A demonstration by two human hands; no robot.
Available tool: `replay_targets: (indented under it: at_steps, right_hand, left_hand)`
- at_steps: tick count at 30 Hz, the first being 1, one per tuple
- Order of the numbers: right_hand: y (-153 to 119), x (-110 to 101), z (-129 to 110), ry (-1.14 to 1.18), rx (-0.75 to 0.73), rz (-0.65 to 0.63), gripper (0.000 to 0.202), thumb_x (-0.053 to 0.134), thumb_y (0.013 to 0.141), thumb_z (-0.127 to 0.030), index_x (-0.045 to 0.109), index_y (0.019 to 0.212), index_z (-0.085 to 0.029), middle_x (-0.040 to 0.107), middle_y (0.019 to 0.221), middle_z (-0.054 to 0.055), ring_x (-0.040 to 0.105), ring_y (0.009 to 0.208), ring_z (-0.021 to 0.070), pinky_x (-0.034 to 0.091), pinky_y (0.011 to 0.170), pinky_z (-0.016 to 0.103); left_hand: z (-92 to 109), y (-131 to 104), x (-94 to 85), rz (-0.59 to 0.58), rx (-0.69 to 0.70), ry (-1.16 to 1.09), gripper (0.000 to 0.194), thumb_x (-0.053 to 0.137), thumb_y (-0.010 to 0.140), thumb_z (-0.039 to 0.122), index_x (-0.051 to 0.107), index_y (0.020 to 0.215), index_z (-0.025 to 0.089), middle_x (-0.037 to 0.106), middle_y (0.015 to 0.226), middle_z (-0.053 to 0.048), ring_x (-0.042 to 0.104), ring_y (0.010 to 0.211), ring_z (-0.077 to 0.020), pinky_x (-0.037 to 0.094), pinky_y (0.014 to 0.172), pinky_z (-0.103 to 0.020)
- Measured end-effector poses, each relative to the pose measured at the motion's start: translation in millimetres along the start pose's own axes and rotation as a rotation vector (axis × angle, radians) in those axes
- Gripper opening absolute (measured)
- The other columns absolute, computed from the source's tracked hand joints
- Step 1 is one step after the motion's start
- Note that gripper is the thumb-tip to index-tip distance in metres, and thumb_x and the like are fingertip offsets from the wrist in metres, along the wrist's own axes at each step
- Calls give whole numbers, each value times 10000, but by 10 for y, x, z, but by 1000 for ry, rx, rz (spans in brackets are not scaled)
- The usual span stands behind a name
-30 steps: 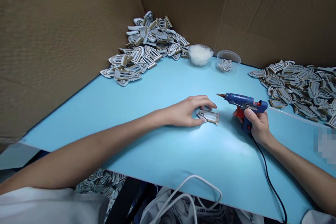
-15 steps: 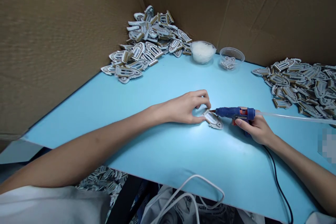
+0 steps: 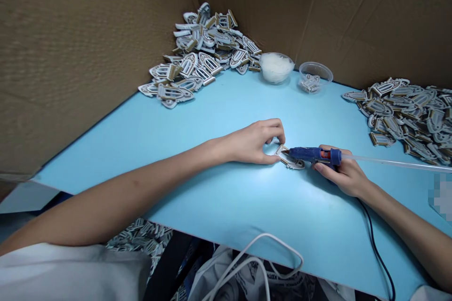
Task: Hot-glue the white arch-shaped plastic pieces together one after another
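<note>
My left hand (image 3: 259, 142) pinches the left end of a small white arched frame piece (image 3: 294, 164) between thumb and fingers, low over the blue tabletop. In my right hand (image 3: 348, 174) is a blue hot glue gun (image 3: 307, 154), its fingers wrapped round the handle. The gun points left, and its dark nozzle reaches over the frame piece close to my left fingertips; whether it touches cannot be made out. A clear glue stick (image 3: 384, 162) extends from the gun's back. The gun's body hides part of the piece.
Piles of similar frame pieces lie at the back left (image 3: 197, 51) and right (image 3: 406, 108). Between them stand a clear bowl of whitish material (image 3: 276, 68) and a clear tub with small parts (image 3: 314, 77). Cardboard walls (image 3: 88, 33) enclose the back. A black cord (image 3: 374, 240) trails from the gun.
The glue gun's nozzle has shifted from the frame piece's end edge to over the piece, and the gun covers more of it. My left hand keeps its pinch. The whole view has shifted slightly.
</note>
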State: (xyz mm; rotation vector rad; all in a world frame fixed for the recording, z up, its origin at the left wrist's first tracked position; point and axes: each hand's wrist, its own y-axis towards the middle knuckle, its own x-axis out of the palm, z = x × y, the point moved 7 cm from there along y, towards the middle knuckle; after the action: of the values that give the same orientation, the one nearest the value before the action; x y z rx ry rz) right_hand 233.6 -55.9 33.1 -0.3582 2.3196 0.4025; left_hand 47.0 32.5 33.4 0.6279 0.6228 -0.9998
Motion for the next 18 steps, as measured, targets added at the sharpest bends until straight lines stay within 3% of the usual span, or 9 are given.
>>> replay_targets:
  at_steps: [5,18]
  right_hand:
    - [22,-12,-32,-2,36,-2,402,559,1022,-413,461,676,-233,432,674,-24,401,575,143,308,565,317]
    - [17,-6,-28,10,64,-15,375,562,1015,-399,459,695,-234,436,677,-25,429,598,149,326,594,317]
  left_hand:
    - [-22,1,6,-3,-12,-28,218,716,860,332,665,1001,175,640,1076,-76,588,843,-172,496,793,-310]
    - [-26,12,10,-8,-9,-30,226,715,865,336,667,1009,169,641,1080,-82,589,848,-174,492,792,-306]
